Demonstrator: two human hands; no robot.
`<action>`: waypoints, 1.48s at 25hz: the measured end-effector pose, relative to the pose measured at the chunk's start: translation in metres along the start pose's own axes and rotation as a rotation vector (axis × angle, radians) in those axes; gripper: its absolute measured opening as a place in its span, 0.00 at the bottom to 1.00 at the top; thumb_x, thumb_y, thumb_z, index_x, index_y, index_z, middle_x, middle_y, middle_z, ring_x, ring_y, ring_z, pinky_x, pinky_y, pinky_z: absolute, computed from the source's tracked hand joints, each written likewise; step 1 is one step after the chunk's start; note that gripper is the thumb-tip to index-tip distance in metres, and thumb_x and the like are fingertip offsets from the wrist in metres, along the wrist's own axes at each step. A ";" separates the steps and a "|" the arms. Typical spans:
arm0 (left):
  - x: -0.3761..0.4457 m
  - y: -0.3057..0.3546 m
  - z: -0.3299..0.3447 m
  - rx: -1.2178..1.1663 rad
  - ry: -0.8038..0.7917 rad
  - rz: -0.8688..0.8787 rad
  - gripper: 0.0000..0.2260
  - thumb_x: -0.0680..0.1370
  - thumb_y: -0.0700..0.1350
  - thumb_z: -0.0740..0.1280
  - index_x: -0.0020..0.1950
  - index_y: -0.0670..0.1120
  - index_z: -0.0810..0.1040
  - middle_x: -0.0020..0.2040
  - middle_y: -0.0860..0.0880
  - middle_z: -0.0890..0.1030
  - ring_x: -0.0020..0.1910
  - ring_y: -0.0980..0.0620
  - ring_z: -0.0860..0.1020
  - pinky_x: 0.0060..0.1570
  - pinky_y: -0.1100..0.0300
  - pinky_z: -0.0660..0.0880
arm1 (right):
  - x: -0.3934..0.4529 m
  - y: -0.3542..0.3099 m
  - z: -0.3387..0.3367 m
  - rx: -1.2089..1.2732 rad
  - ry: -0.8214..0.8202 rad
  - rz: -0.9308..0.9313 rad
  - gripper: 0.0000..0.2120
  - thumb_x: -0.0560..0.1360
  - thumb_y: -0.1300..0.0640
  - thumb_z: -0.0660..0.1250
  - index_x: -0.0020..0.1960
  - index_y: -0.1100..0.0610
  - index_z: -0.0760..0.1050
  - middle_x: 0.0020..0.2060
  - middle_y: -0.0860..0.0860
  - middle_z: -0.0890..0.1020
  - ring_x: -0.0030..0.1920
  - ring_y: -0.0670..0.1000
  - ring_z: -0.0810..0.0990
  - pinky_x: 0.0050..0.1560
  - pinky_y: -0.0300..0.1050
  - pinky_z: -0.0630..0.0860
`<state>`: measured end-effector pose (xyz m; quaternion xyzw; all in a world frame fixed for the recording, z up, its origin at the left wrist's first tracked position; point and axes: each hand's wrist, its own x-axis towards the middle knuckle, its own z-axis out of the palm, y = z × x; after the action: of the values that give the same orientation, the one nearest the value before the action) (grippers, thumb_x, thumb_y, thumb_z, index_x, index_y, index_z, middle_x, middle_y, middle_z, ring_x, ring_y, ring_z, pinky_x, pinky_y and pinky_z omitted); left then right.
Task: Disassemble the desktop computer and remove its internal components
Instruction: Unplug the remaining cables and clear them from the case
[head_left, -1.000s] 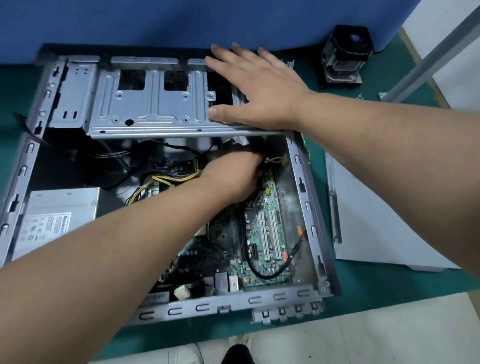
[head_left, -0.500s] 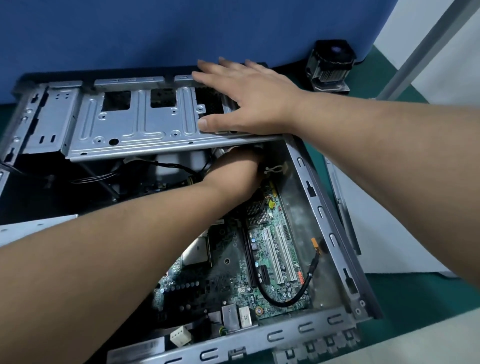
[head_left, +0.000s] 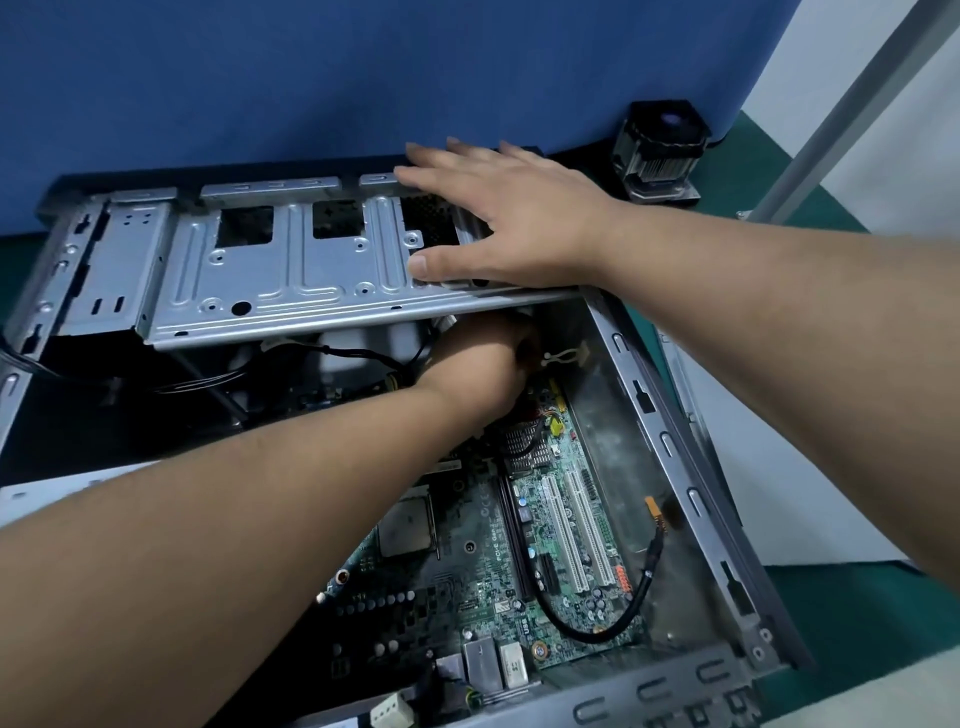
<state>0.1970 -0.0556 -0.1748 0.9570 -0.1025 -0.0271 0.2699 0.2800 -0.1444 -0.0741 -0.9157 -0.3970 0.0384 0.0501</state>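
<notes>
The open grey computer case (head_left: 675, 441) lies on its side on the green desk. My right hand (head_left: 509, 223) rests flat, fingers straight, on the right end of the silver drive cage (head_left: 280, 275) at the case's far side. My left hand (head_left: 483, 364) reaches under that cage; its fingers are hidden beneath the metal, so what they touch cannot be seen. The green motherboard (head_left: 545, 561) fills the case floor, with white slots, a bare CPU socket (head_left: 405, 525) and a black cable (head_left: 618, 618) curving across its right edge.
A removed heatsink with fan (head_left: 660, 150) stands at the back right against the blue partition (head_left: 363, 73). The grey side panel (head_left: 810, 467) lies on the desk right of the case. Loose black wires (head_left: 363, 358) hang under the cage. A grey metal bar (head_left: 852, 104) slants at upper right.
The view has moved closer and to the right, so the power supply has left the frame. Both hands have kept their places on and under the drive cage.
</notes>
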 end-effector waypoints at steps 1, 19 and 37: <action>-0.001 0.001 0.000 -0.015 0.004 -0.022 0.10 0.79 0.44 0.67 0.59 0.49 0.83 0.63 0.44 0.81 0.62 0.40 0.77 0.61 0.49 0.75 | 0.000 0.000 0.000 0.001 -0.001 0.002 0.46 0.69 0.20 0.50 0.82 0.40 0.52 0.82 0.40 0.51 0.82 0.46 0.48 0.81 0.55 0.45; 0.000 0.007 0.001 -0.041 0.008 -0.187 0.14 0.79 0.48 0.65 0.64 0.54 0.78 0.65 0.46 0.79 0.62 0.40 0.77 0.58 0.51 0.76 | 0.000 -0.001 -0.001 0.008 -0.007 0.007 0.45 0.70 0.21 0.51 0.82 0.39 0.52 0.82 0.40 0.51 0.82 0.46 0.48 0.81 0.55 0.45; -0.074 0.008 -0.059 0.161 -0.356 0.168 0.30 0.83 0.53 0.65 0.83 0.53 0.59 0.81 0.52 0.64 0.78 0.49 0.66 0.75 0.52 0.66 | 0.002 0.004 0.002 -0.017 0.020 -0.023 0.44 0.71 0.19 0.50 0.82 0.39 0.52 0.82 0.39 0.53 0.82 0.47 0.50 0.82 0.55 0.46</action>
<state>0.1298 -0.0167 -0.1204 0.9436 -0.2300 -0.1650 0.1716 0.2837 -0.1456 -0.0762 -0.9118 -0.4072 0.0253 0.0467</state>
